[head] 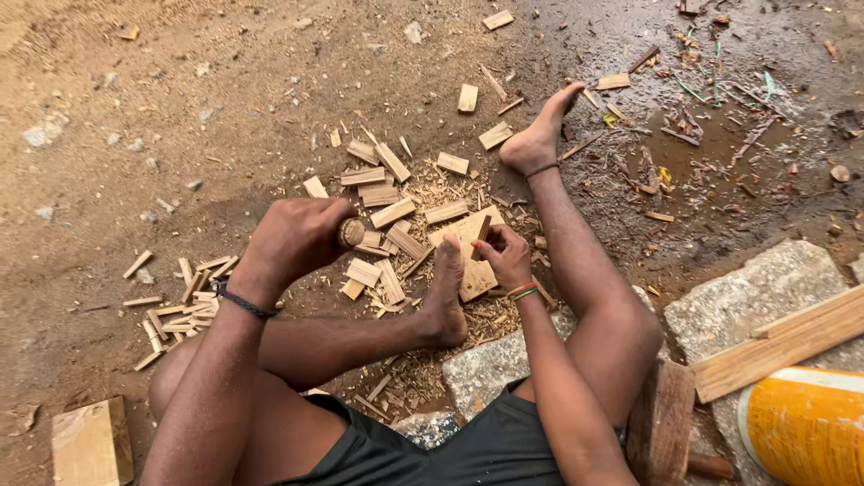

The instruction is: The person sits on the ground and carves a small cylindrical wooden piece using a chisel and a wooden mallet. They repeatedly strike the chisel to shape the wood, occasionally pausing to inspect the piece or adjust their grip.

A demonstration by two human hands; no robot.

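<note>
Head view shows your left hand [292,236] closed around the wooden handle [350,233] and your right hand [504,255] pinching the small stick [481,234] upright on the wooden block [472,256], at 3 o'clock of your foot [447,292], so keep fingertips low and strike straight down.

2 hands [292,236], 2 stone blocks [765,292] (wood offcuts beyond counting), 1 yellow drum [805,427].

Bare brown dirt ground [180,108] fills the left and middle of the frame, turning dark and wet toward the upper right. Short cut wood pieces [387,193] and shavings lie scattered across the middle, with a small heap of thin sticks [180,301] at left. A pale wood block [90,441] sits at lower left. Rough grey stones [756,292], at lower right, carry what looks like a long plank [783,342].
</note>
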